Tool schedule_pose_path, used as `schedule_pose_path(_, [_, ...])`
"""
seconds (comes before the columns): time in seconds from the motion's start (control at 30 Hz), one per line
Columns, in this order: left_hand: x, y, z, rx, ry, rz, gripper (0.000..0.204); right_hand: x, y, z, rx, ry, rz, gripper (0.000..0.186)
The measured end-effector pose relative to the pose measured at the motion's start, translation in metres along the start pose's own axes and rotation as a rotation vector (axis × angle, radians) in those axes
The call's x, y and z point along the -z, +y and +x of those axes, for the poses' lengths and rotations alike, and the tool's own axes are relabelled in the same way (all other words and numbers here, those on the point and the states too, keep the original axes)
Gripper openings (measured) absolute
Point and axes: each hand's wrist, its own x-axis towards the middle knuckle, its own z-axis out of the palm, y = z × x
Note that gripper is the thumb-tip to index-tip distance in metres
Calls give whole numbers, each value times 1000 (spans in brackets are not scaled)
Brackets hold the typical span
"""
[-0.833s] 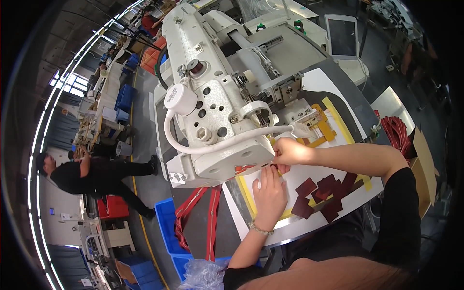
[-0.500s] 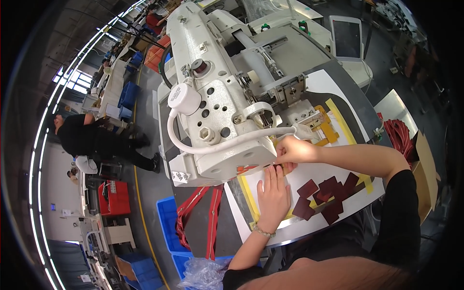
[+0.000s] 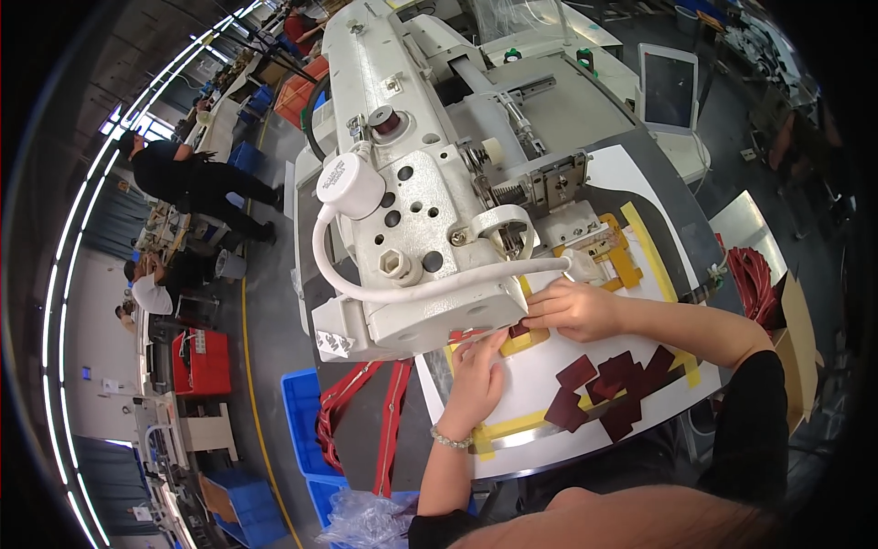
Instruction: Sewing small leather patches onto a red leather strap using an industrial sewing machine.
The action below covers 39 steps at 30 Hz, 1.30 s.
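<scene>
Beneath the front of the white sewing machine head point(image 3: 437, 311), a yellow template point(image 3: 529, 342) bears a small dark red piece point(image 3: 518, 329). My right hand point(image 3: 578, 311) reaches in from the right, its fingers closed together on that piece. From below, my left hand point(image 3: 474, 384) stretches its fingers toward the template's left side; their tips are partly hidden by the head. Several dark red squares point(image 3: 574, 371) lie loosely overlapped on the white, yellow-taped board point(image 3: 500, 456), to the right of my left hand.
Red zipper tapes point(image 3: 391, 425) hang at the left beside blue bins point(image 3: 302, 412). A screen point(image 3: 668, 87) stands at upper right, a cardboard box point(image 3: 796, 357) with red strips at right. A co-worker in black point(image 3: 197, 183) is in the left aisle, near a red crate point(image 3: 201, 361).
My left hand has shifted left and my right hand slightly right, showing more of the yellow template between them. The co-worker in black has moved farther up the aisle.
</scene>
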Motion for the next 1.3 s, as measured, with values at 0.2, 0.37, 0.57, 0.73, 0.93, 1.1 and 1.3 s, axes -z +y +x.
schedule_pose_path(0.2, [9, -5, 4, -40, -74, -52, 56, -2, 4, -5, 39, -49, -10, 45])
schedule_pose_path(0.37, [17, -2, 5, -86, -82, -20, 54, -1, 1, -3, 32, -27, -28, 44])
schedule_pose_path(0.57, [17, 1, 9, -138, -34, 64, 53, -1, -1, -3, 10, -48, -96, 43])
schedule_pose_path(0.73, [17, -3, 9, -74, -83, 24, 52, -1, 0, -2, 34, -72, -112, 42])
schedule_pose_path(0.93, [15, 1, 11, -104, -47, 119, 50, -1, 4, 2, 118, -93, -156, 39])
schedule_pose_path(1.1, [13, -1, 14, -103, -46, 112, 49, 1, 11, -1, 98, -161, -91, 40])
schedule_pose_path(1.3, [13, -7, 11, -86, -28, 87, 48, -6, 19, -5, 125, -187, -68, 42])
